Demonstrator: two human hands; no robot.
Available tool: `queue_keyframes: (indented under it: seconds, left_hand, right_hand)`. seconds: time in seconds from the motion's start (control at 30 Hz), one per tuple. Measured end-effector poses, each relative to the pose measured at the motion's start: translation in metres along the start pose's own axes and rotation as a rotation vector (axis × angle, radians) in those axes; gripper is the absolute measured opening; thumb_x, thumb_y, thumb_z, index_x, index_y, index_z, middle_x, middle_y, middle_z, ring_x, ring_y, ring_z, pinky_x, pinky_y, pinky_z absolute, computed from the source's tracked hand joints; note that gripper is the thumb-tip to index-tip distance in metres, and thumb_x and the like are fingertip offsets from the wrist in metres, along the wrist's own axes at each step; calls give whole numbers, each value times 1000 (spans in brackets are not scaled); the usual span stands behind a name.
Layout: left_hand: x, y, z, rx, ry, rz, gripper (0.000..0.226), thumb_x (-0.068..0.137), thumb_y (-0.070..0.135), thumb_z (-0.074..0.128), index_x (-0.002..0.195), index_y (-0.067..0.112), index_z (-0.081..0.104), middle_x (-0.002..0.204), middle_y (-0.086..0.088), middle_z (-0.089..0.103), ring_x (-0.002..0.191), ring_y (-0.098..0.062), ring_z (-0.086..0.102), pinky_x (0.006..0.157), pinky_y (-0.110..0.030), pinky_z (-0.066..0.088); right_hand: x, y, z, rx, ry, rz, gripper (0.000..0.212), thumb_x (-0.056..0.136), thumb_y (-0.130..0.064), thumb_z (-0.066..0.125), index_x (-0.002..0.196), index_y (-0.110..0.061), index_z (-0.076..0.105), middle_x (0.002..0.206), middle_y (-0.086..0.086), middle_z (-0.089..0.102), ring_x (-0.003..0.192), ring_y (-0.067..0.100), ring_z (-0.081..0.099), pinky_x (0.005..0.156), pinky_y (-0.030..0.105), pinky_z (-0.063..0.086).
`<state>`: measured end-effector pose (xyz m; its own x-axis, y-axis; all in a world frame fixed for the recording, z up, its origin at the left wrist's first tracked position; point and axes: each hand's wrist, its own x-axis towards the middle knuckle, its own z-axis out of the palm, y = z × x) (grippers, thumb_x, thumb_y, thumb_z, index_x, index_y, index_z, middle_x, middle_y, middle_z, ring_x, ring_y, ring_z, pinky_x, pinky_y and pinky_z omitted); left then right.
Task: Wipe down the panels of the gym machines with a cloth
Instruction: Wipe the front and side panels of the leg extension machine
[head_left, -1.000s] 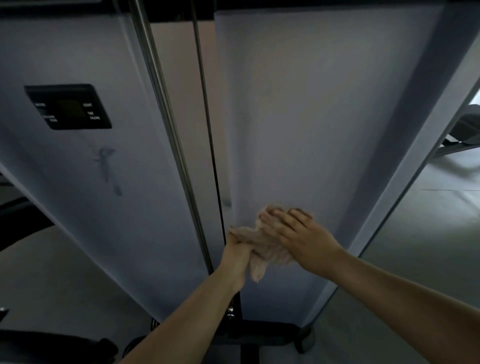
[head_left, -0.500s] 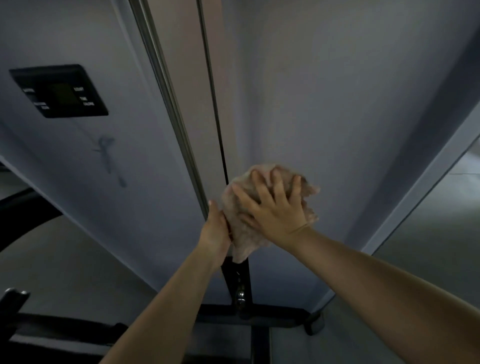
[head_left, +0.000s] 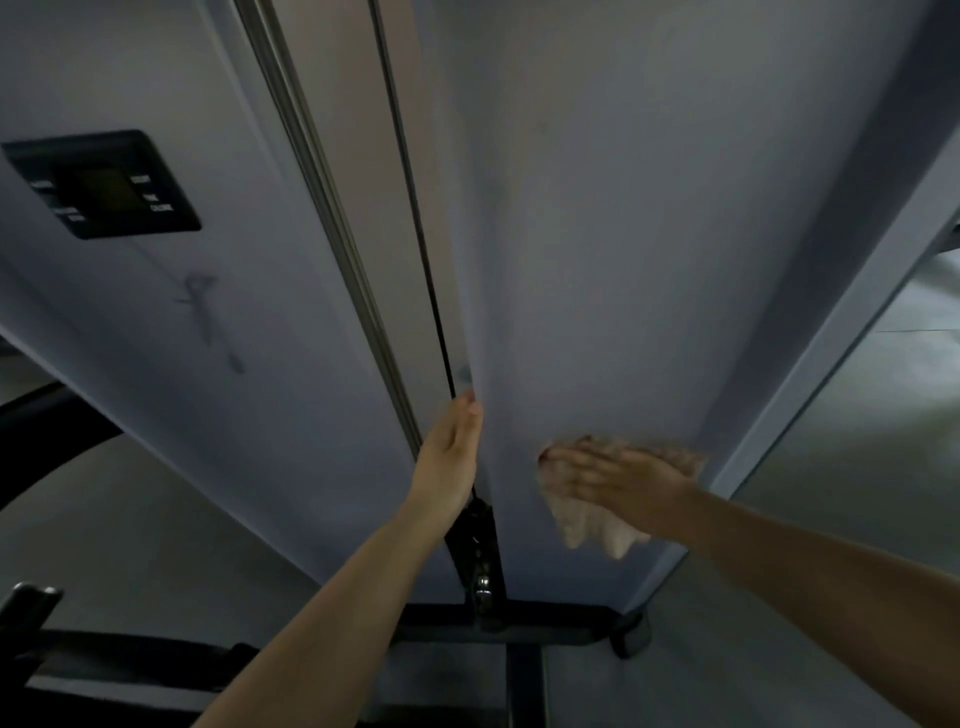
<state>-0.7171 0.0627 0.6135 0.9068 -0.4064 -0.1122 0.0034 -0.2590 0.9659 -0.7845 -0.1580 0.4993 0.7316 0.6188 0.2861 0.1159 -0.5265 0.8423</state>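
A tall pale grey machine panel (head_left: 649, 234) fills the upper right. My right hand (head_left: 618, 480) lies flat on a crumpled beige cloth (head_left: 597, 525), pressing it against the lower part of this panel; the hand is motion-blurred. My left hand (head_left: 454, 457) rests edge-on with fingers together against the panel's left edge, beside the black cable (head_left: 415, 208). It holds nothing that I can see. A second grey panel (head_left: 171, 338) on the left carries a smudge mark.
A black display unit (head_left: 104, 184) sits on the left panel. A steel guide rod (head_left: 332, 208) runs down between the panels. A black base frame (head_left: 493, 623) with a metal clip lies below. Grey floor (head_left: 857, 441) shows to the right.
My right hand has slid the cloth down and to the right across the panel. My left hand has let go of the cloth and now lies against the panel's edge.
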Motion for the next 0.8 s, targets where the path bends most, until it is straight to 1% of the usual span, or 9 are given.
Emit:
queue_keyframes:
  seconds: [0.07,0.13,0.2,0.3,0.37,0.47,0.57,0.67,0.8]
  left_hand:
    - [0,5,2,-24,27,82,25,102,30,28,102,35,53,91,30,45,80,20,47,63,5,32]
    - [6,7,3,-99,74,103,29,102,32,27,92,40,53,94,25,55,88,12,54,71,-1,37]
    - [12,7,5,-122,88,101,33,101,34,26,97,31,58,95,15,61,93,-2,58,73,-6,40]
    - [13,6,5,-103,80,86,31,101,35,26,103,24,54,93,11,59,86,3,56,69,0,41]
    - [17,2,4,-79,56,89,30,98,47,28,99,31,54,100,6,59,98,-10,59,86,-18,46]
    - [24,0,2,1,53,87,32,85,57,28,90,37,51,100,0,57,102,-21,55,96,-37,41]
    - [21,-1,0,32,57,91,27,99,43,26,93,34,51,100,4,56,106,-20,53,97,-33,39]
    - [18,-3,-1,53,34,99,36,100,40,23,121,26,48,124,3,52,120,-17,47,107,-36,33]
    - [21,-5,2,47,45,95,44,100,40,23,131,16,44,130,-2,51,120,-20,49,108,-42,34]
  right_hand:
    - [-1,37,-23,135,53,67,60,85,-20,35,143,-16,25,156,3,6,139,28,14,117,36,-4]
    - [17,71,-48,176,110,260,54,85,-22,35,139,-19,34,148,4,24,132,34,24,112,44,4]
    - [41,93,-69,183,148,481,53,86,-22,34,138,-14,34,146,12,25,133,41,14,112,52,-1]
    - [66,89,-70,176,155,654,55,85,-25,37,137,-11,33,144,18,24,132,44,3,109,60,-4]
    - [68,71,-57,112,121,633,52,86,-34,39,136,-20,35,141,14,29,130,41,9,106,62,6]
    - [49,39,-35,90,-4,338,55,85,-41,45,136,-26,32,142,6,34,128,36,20,96,57,22]
    - [7,17,-22,31,-134,63,77,80,-31,57,144,-20,16,151,3,31,136,30,17,110,47,6]
    - [-27,17,-17,21,-135,150,67,90,-36,31,148,-19,0,158,6,-3,143,22,-1,116,38,-9]
    - [-38,56,-38,115,-90,275,50,86,-17,34,136,-15,35,138,4,51,127,32,31,114,42,2]
